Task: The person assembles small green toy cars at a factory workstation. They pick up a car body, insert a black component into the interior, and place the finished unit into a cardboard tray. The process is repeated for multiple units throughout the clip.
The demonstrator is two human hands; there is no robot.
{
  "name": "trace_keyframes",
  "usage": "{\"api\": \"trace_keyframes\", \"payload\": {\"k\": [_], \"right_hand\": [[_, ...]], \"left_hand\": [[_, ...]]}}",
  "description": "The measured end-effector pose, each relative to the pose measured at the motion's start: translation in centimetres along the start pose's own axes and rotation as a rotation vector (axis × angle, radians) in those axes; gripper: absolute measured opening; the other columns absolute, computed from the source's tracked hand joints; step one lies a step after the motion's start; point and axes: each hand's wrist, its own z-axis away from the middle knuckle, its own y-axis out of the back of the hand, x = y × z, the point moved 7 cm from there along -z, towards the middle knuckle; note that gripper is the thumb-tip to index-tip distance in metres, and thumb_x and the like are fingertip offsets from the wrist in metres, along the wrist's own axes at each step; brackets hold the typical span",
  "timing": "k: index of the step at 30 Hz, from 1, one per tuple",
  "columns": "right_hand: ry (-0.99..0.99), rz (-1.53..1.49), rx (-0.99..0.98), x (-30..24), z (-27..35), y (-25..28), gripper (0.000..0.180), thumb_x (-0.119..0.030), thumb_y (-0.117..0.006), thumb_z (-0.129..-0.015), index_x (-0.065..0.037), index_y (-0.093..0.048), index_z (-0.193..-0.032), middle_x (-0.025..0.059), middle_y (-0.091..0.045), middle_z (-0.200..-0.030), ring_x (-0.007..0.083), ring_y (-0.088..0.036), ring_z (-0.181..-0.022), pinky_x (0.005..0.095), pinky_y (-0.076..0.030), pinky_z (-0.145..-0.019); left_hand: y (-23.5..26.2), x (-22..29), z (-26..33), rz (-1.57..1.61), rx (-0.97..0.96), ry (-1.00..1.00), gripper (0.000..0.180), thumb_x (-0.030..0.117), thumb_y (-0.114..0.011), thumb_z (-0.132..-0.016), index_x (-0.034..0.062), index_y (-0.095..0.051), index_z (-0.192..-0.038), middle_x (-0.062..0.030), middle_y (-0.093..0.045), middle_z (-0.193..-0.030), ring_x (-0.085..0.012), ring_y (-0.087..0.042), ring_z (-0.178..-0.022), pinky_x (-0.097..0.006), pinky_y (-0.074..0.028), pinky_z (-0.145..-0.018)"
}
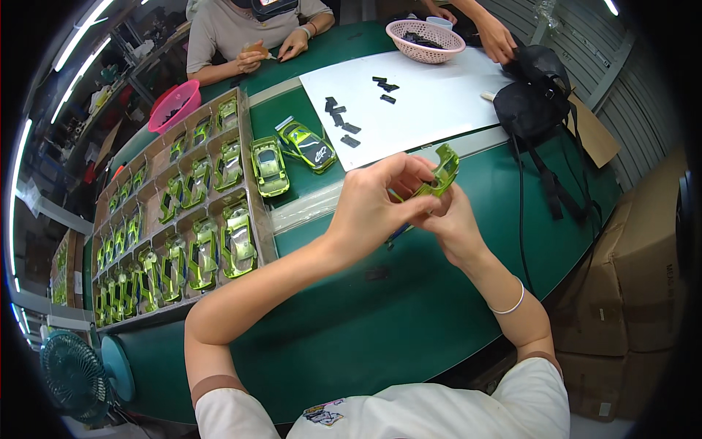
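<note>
My left hand (376, 201) and my right hand (455, 225) meet above the green table (380, 322), both gripping one green toy car body (437, 175) held on its side. The left fingers pinch its near end; the right hand supports it from below. Two finished green toy cars (269, 167) (307, 145) lie on the table just beyond my hands. A cardboard tray (248, 154) with compartments full of green car bodies stretches along the left.
A white sheet (424, 102) carries several small black parts. A pink basket (425, 38) and a black bag (534, 99) stand at the back right. Another person's hands (270, 51) work at the far edge. A pink bowl (175, 104), a fan (73, 377) and cardboard boxes (643, 271) surround the table.
</note>
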Motion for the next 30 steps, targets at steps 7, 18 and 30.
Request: {"api": "trace_keyframes", "payload": {"k": [7, 18, 30], "right_hand": [[0.101, -0.225, 0.095, -2.0, -1.8, 4.1, 0.062, 0.001, -0.061, -0.074, -0.001, -0.029, -0.128, 0.0135, -0.048, -0.118, 0.0219, -0.047, -0.111, 0.0336, -0.034, -0.098], [0.278, 0.042, 0.041, -2.2, -1.8, 3.9, 0.072, 0.012, -0.068, -0.066, -0.006, -0.035, -0.127, 0.0075, -0.047, -0.120, 0.0185, -0.047, -0.112, 0.0331, -0.044, -0.094], [0.678, 0.237, -0.378, -2.4, 0.9, -4.9, 0.058, 0.003, -0.072, -0.066, -0.006, -0.042, -0.115, 0.0175, -0.049, -0.119, 0.0292, -0.045, -0.118, 0.0417, -0.039, -0.099]], "left_hand": [[4.9, -10.5, -15.7, -0.766, 0.035, -0.238, 0.019, 0.009, -0.055, -0.080, 0.0058, -0.065, -0.096, -0.0098, -0.066, -0.086, -0.0217, -0.062, -0.076, -0.033, -0.049, -0.068], [2.1, -14.6, -17.9, -1.213, -0.243, -0.205, 0.021, 0.003, -0.056, -0.071, 0.0047, -0.062, -0.091, -0.0146, -0.060, -0.091, -0.0311, -0.059, -0.085, -0.039, -0.047, -0.075], [5.2, 4.2, 6.3, -0.377, 0.083, -0.499, 0.017, -0.005, -0.069, -0.061, 0.0038, -0.060, -0.074, -0.0064, -0.065, -0.078, -0.0198, -0.064, -0.074, -0.029, -0.051, -0.065]]}}
